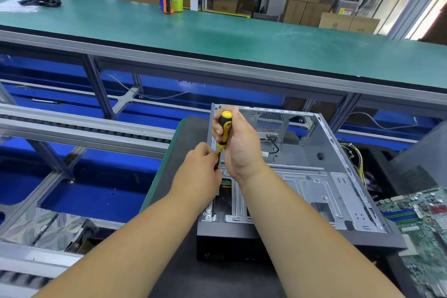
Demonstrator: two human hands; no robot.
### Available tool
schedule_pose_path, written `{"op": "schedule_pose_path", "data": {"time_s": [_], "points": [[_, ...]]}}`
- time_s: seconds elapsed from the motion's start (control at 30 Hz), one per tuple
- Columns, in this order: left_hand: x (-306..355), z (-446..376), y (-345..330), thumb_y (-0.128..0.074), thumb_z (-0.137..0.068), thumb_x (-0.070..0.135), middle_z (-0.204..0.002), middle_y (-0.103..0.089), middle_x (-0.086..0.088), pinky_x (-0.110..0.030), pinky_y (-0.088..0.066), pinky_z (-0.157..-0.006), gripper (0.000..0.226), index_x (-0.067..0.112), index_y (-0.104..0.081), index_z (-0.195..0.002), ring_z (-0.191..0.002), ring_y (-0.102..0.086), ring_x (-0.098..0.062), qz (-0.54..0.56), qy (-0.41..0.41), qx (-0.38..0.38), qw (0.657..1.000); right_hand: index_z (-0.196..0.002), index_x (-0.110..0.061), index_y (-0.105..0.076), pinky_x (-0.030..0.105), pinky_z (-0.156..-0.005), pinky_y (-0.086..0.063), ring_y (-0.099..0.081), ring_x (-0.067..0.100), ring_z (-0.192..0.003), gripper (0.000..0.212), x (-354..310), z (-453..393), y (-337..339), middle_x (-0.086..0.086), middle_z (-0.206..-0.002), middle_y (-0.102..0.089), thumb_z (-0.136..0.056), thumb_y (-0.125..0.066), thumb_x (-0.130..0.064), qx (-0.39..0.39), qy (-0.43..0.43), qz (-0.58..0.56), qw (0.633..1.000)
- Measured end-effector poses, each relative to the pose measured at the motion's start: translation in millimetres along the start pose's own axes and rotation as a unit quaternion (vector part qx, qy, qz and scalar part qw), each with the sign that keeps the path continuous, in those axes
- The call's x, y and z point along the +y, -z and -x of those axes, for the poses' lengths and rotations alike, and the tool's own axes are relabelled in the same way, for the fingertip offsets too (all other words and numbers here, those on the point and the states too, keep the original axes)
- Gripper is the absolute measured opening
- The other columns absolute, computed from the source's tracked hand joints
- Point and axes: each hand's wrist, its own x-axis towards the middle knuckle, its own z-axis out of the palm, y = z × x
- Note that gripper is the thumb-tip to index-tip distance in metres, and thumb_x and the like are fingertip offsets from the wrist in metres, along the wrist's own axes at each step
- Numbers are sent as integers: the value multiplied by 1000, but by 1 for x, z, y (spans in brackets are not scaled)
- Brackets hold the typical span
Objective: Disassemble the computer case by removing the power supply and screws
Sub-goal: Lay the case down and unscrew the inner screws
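Grey metal computer case [314, 184] lies open near the dark surface's [217, 278] right edge, largely gutted; right hand [239, 143] grips a screwdriver [224, 128], left hand [200, 172] pinches its shaft; screws likely remain.

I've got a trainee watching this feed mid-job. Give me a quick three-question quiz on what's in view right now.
1. True or false: the right hand grips the screwdriver by its yellow and black handle.
2. Where does the left hand touch the screwdriver? A) the top of the handle B) the shaft below the handle C) nowhere
3. Fill in: the green circuit board lies to the ____ of the open case.

Key: 1 true. 2 B, the fingers pinch the shaft at the case's left edge. 3 right.
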Motion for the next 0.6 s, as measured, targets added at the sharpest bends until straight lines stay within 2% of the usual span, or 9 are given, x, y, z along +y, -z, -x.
{"op": "schedule_pose_path", "data": {"time_s": [0.07,0.2,0.3,0.5,0.6], "points": [[0,0,0,-60,-89,25,-106,-44,9,-31,-48,-64,11,19,-52,-85,-91,-39,-12,-1,1,3,1000,-86,-9,-54,21,-54,-31,-35,11,-56,39,-1,1,-1,-1,-60,-43,-104,-34,-38,-19,-1,-15,1000],[0,0,0,-61,-88,24,-106,-45,8,-35,-50,-66,11,16,-54,-87,-92,-39,-13,6,-4,4,1000,-85,-13,-47,22,-59,-34,-38,12,-60,23,-1,1,4,-2,-65,-44,-106,-39,-21,-12,8,36,999],[0,1,0,-63,-88,26,-105,-43,10,-32,-49,-68,11,18,-57,-92,-94,-40,-11,8,-3,3,1000,-86,-14,-52,25,-65,-42,-47,14,-66,21,-4,1,9,-1,-70,-53,-104,-42,-19,4,10,44,999],[1,1,1,-62,-89,27,-107,-43,10,-32,-53,-73,12,19,-60,-98,-98,-44,-12,6,-6,-1,1000,-90,-10,-63,39,-81,-47,-54,22,-80,25,-8,2,13,5,-81,-57,-104,-45,-21,46,14,90,995],[1,1,1,-61,-89,25,-107,-44,10,-31,-52,-73,11,17,-60,-98,-97,-41,-12,5,-5,0,1000,-86,-11,-66,36,-83,-48,-54,25,-84,33,-6,5,11,5,-81,-57,-105,-41,-22,39,11,72,997]]}}
